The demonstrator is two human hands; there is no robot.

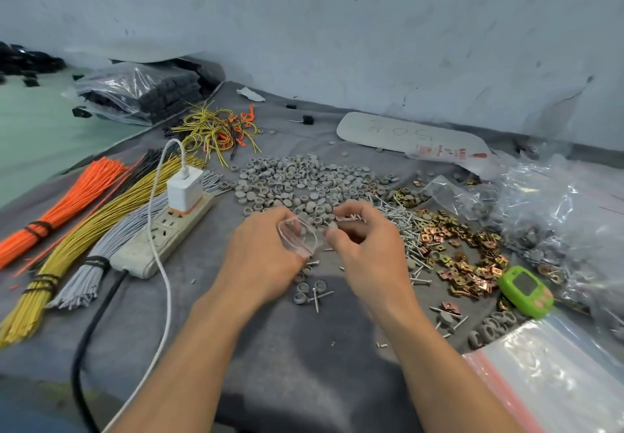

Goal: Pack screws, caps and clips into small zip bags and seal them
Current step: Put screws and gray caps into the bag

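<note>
One small clear zip bag (pixel 299 235) is gripped by the curled fingers of the left hand (pixel 266 257) above the middle of the table (pixel 304 365). Just to its right, the right hand (pixel 364 247) pinches a few screws (pixel 349 218), too blurred to count. Three loose heaps lie beyond, gray caps (pixel 304 183) far, a screw pile (pixel 405 230) and copper clips (pixel 462 253) right; bare cloth lies near, and one large zip bag (pixel 553 375) is cut off near right.
</note>
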